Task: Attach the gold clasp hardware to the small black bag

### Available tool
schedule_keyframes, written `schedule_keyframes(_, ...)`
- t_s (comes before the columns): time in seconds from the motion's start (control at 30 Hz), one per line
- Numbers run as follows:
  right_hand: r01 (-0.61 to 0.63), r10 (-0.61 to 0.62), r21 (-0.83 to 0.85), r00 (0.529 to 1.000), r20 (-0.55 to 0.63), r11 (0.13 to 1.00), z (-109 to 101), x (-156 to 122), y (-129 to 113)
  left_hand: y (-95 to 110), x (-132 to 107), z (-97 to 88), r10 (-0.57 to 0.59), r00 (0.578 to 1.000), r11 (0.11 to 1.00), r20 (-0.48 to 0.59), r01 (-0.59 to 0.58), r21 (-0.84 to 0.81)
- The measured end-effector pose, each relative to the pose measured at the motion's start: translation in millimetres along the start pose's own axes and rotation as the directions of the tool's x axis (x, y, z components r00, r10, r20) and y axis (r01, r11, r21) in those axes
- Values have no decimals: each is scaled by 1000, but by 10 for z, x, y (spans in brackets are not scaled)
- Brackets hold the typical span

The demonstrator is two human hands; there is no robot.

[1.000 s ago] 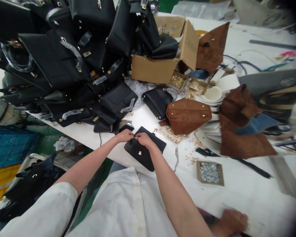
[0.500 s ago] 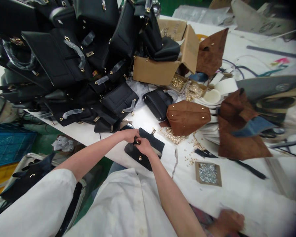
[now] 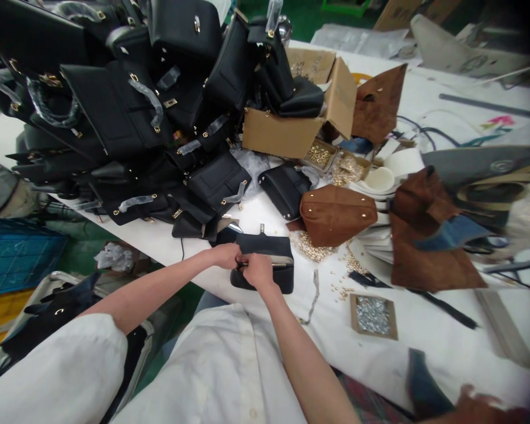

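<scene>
A small black handbag (image 3: 265, 244) lies at the near edge of the white table, its flap folded back and a metal clasp piece standing at the flap's far edge. At the left end of its opening, my left hand (image 3: 228, 257) is closed, fingertips pinching the black material there. Close beside it, my right hand (image 3: 258, 271) bends over the bag's front with its fingers closed at the same spot. My fingers hide exactly what part they grip. A pale lining edge shows along the opening to the right.
Black handbags (image 3: 115, 112) are piled at the left and back. A cardboard box (image 3: 280, 132), brown suede bag (image 3: 338, 215), loose gold studs (image 3: 313, 250) and a box of silver pieces (image 3: 373, 315) lie to the right. Another person's hand (image 3: 479, 406) is at bottom right, near a dark blue piece (image 3: 426, 377).
The black handbag has turned so its opening lies more level across my view, and both hands have shifted slightly lower with it. The other person's hand moved right, and a dark blue piece appeared.
</scene>
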State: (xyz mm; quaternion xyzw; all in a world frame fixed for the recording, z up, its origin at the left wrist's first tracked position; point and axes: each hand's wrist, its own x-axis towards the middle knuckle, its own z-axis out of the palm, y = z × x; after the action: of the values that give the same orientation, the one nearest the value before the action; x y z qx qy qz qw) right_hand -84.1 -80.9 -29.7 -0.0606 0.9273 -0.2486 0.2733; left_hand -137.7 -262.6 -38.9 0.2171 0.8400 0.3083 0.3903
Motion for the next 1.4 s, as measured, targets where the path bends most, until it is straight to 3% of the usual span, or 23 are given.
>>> schedule_keyframes(0.1, 54, -61, -76, 994, -89, 996, -18, -55, -40, 4, -37, 93, -6, 1000, 1000, 12, 6, 30)
schedule_keyframes(0.23, 69, -118, -193, 959, -258, 979, 65, -195, -67, -40, -62, 161, -53, 999, 996, 13, 54, -65)
schedule_keyframes(0.33, 37, -77, -196, 977, -200, 980, 203, -294, -52, -128, -39, 193, -112, 988, 971, 111, 132, -200)
schedule_keyframes(0.43, -76, 61, -142, 992, -111, 987, 317, -325, -31, -218, 2, 230, -138, 971, 933, 195, 193, -304)
schedule_keyframes(0.67, -156, 149, -68, 984, -96, 985, 260, -193, -94, -343, 75, 333, -200, 973, 811, 114, 230, -538)
schedule_keyframes(0.8, -107, 95, -144, 991, -90, 984, 185, -114, -118, -351, 10, 535, -319, 947, 650, 47, 255, -716)
schedule_keyframes(0.97, 123, -132, -321, 991, -6, 939, 158, -132, -175, -271, -187, 930, -400, 916, 426, 2, 188, -885)
schedule_keyframes(1.07, 149, -128, -374, 989, 80, 915, 161, -169, -250, -247, -245, 1088, -427, 904, 346, -23, 140, -928)
schedule_keyframes(1.23, 123, -71, -438, 988, 135, 890, 135, -166, -342, -221, -210, 1141, -450, 891, 312, -63, 90, -946)
schedule_keyframes(1.4, 74, -60, -446, 997, 46, 892, 170, -192, -323, -154, -180, 1166, -439, 890, 389, -123, 65, -919)
